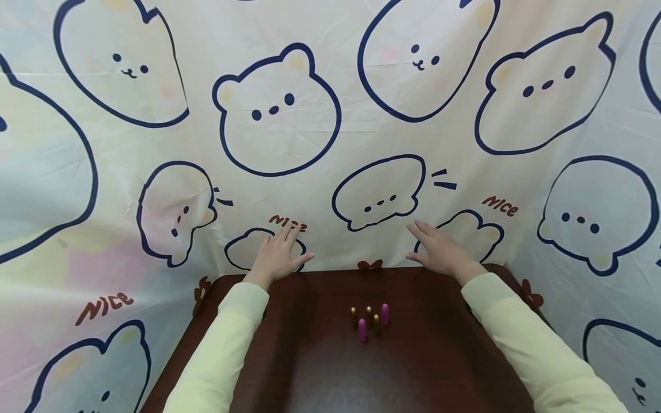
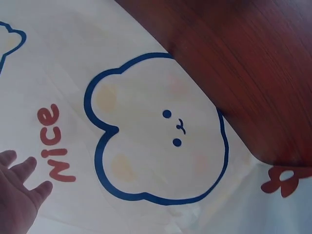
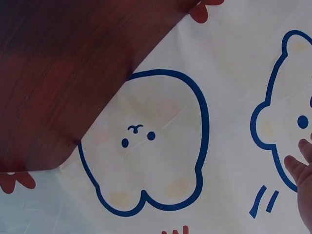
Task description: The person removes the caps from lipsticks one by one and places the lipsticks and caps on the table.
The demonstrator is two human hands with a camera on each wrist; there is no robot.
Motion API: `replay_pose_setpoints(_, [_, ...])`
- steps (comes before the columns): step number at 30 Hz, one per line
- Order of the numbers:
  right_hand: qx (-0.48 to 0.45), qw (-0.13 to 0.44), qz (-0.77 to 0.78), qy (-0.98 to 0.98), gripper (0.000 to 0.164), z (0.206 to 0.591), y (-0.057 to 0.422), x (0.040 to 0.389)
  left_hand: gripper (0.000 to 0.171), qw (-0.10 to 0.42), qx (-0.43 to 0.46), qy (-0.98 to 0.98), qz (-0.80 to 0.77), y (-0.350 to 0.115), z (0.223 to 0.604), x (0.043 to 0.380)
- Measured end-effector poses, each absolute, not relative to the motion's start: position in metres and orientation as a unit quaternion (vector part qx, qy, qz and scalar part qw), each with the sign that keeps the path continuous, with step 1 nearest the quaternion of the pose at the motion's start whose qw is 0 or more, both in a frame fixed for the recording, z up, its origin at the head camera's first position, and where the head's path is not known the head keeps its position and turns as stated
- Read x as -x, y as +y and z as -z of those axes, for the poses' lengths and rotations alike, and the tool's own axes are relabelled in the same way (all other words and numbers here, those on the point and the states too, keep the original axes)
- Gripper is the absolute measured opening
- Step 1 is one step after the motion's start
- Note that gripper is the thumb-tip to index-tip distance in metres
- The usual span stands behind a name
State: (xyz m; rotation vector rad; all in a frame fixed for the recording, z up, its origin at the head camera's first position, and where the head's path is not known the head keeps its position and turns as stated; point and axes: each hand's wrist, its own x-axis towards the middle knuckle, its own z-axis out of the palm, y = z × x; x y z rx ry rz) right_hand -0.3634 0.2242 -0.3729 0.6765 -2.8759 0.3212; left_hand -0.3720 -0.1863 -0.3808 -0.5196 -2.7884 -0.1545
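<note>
In the head view my left hand (image 1: 277,257) is held up over the far left part of the table, fingers spread and holding nothing. My right hand (image 1: 440,251) is raised likewise over the far right part, its fingers straight and apart. Between and below them, small upright pieces stand grouped on the dark table (image 1: 320,367). Two are magenta with rounded tops, one in front (image 1: 362,330) and one behind at the right (image 1: 385,314). Three thinner brown pieces (image 1: 369,314) have shiny gold tips. Neither hand touches any of them.
A pale cloth (image 1: 320,229) printed with blue-outlined animal faces hangs behind the table and on both sides. The table's far edge (image 1: 320,272) runs close to the cloth, with rounded corners at left and right.
</note>
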Motion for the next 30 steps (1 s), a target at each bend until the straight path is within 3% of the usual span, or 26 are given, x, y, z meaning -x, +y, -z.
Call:
replay_pose_setpoints(9, [-0.237, 0.089, -0.148, -0.956, 0.067, 0.391, 0.219, 0.356, 0.083, 0.175, 0.197, -0.962, 0.077, -0.186, 0.391, 0.360])
replay_pose_setpoints(16, [-0.259, 0.107, -0.163, -0.946, 0.060, 0.413, 0.214, 0.350, 0.077, 0.162, 0.195, -0.963, 0.096, -0.187, 0.403, 0.345])
replay_pose_setpoints(30, [-0.235, 0.072, -0.232, -0.941, 0.054, 0.454, 0.203, 0.338, 0.074, 0.158, 0.192, -0.951, 0.181, -0.191, 0.439, 0.321])
